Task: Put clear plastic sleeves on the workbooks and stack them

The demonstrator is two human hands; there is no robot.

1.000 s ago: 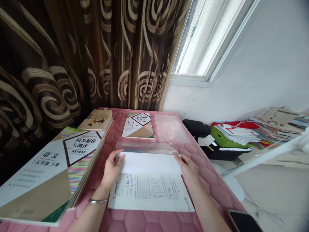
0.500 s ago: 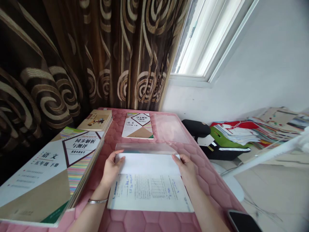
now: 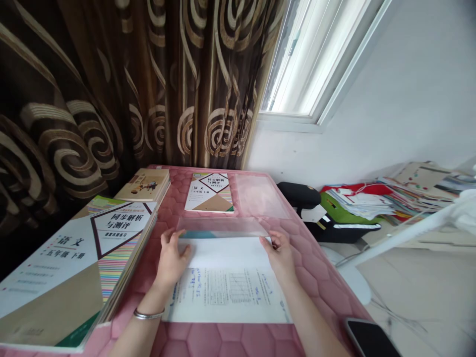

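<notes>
An open workbook (image 3: 230, 297) lies in front of me, its lower page printed and marked with blue handwriting. A blank white page (image 3: 225, 252) spans its upper part, with a teal strip of cover above it. Beyond that edge a clear plastic book cover (image 3: 223, 225) sticks out. My left hand (image 3: 173, 255), a silver bangle on its wrist, grips the upper left edge, thumb on the near side and fingertips at the teal strip. At the upper right corner, my right hand (image 3: 278, 255) pinches the white page and workbook edge between thumb and fingers.
A tall stack of workbooks (image 3: 70, 267) stands at the left, with smaller tan books (image 3: 143, 186) behind. Another workbook (image 3: 210, 192) and a clear plastic sheet (image 3: 260, 196) lie farther back on the pink quilted surface (image 3: 219, 339). A phone (image 3: 372, 337) sits at the right edge, near a white lamp (image 3: 409, 238).
The white page's top edge has dropped slightly toward me, showing more of the teal strip. My left thumb and forefinger have spread a little. The whole view has shifted slightly.
</notes>
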